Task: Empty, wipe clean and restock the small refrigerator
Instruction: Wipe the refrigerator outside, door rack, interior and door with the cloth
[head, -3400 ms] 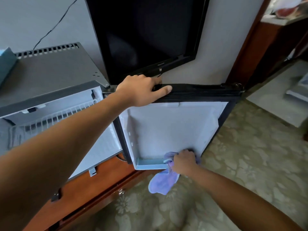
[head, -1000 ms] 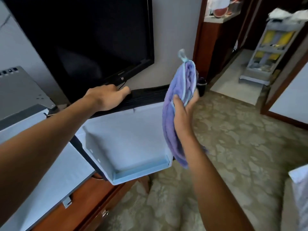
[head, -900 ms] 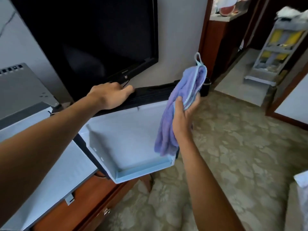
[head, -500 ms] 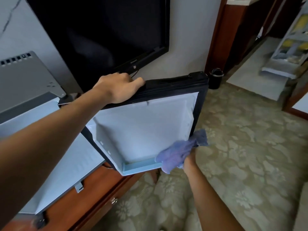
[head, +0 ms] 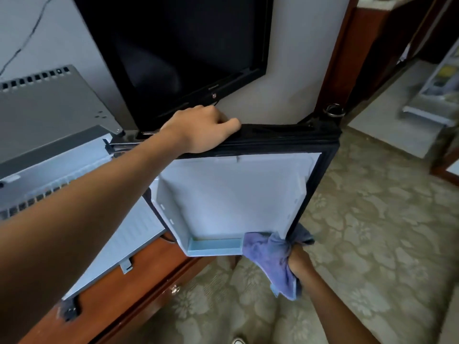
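The small refrigerator (head: 49, 115) stands at the left with its door (head: 233, 194) swung wide open, the white inner liner facing me. My left hand (head: 201, 127) grips the door's black top edge, thumb along the front. My right hand (head: 296, 255) holds a purple cloth (head: 268, 259) bunched against the door's lower right corner, by the end of the pale blue bottom shelf (head: 213, 245). Part of the cloth hangs below the door. The fridge's inside is mostly hidden behind my left arm.
A black television (head: 183, 45) hangs on the wall just behind the door. The fridge sits on a brown wooden cabinet (head: 129, 294) with a drawer. Patterned carpet (head: 372, 244) covers the floor to the right. A wooden doorway (head: 347, 58) opens at the far right.
My right hand brought the cloth down from chest height to the door's lower right corner. My left hand stayed on the door's top edge, and the view turned back toward the fridge.
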### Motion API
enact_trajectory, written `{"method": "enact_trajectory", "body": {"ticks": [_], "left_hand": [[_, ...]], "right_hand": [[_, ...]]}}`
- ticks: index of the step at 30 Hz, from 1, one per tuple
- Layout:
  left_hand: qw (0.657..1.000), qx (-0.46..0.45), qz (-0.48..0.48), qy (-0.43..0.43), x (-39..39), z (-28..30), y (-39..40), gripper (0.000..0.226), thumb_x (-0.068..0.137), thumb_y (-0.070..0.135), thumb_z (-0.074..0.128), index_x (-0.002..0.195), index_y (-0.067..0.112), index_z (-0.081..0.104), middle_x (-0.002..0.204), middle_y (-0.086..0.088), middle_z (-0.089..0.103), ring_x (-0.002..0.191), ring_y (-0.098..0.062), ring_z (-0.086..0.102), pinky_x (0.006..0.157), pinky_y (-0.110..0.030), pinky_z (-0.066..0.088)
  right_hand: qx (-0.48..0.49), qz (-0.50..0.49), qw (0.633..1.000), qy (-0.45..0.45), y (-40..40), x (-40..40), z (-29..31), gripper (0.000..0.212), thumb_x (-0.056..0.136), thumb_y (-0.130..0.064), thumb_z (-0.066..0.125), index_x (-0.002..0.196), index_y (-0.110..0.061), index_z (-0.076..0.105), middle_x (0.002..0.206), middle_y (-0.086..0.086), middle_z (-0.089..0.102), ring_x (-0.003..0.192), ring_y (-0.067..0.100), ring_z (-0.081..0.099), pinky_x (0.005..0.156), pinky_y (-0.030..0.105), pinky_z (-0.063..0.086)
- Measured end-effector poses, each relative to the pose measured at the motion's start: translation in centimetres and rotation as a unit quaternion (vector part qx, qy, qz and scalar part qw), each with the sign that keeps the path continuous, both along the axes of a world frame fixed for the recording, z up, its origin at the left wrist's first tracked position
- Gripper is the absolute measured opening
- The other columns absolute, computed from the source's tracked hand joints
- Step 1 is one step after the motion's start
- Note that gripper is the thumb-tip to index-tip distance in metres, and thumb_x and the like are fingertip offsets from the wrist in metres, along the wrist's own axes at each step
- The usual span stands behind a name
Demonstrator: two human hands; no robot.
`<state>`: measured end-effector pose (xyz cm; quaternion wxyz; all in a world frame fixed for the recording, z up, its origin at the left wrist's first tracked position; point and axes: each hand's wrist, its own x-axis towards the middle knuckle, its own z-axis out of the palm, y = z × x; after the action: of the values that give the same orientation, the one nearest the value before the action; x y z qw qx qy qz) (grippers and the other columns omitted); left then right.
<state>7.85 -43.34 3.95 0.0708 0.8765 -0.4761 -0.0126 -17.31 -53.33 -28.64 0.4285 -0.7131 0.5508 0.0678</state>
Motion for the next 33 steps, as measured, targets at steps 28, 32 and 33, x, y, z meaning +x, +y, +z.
{"method": "enact_trajectory", "body": {"ticks": [28,32,33], "left_hand": [[0.733,-0.525,0.120,0.417,0.4,-13.4,24.9,0.052,0.085,0.020,0.078,0.129,0.011,0.052,0.112,-0.022,0.069,0.097,-0.051,0.067,0.078,-0.052,0.060],[0.728,-0.551,0.099,0.397,0.2,-10.7,18.0,0.078,0.089,0.044,0.077,0.152,0.042,0.031,0.147,0.005,0.053,0.130,-0.018,0.057,0.103,-0.040,0.050],[0.726,-0.578,0.107,0.357,0.0,-10.7,16.4,0.076,0.085,0.051,0.077,0.146,0.049,0.033,0.153,0.001,0.044,0.138,-0.022,0.048,0.112,-0.046,0.043]], "right_hand": [[-0.395,0.234,0.866,-0.199,13.0,17.6,34.7,0.050,0.094,-0.069,0.042,0.119,-0.033,0.066,0.126,-0.006,0.064,0.120,0.021,0.055,0.100,0.042,0.045],[-0.350,0.285,0.892,-0.031,10.5,21.6,33.5,0.081,0.088,-0.086,0.020,0.138,-0.034,0.057,0.139,0.006,0.062,0.129,0.032,0.053,0.102,0.045,0.038],[-0.359,0.289,0.887,0.002,10.6,21.8,33.2,0.084,0.089,-0.086,0.017,0.132,-0.031,0.063,0.133,0.008,0.065,0.126,0.033,0.055,0.096,0.044,0.035]]}}
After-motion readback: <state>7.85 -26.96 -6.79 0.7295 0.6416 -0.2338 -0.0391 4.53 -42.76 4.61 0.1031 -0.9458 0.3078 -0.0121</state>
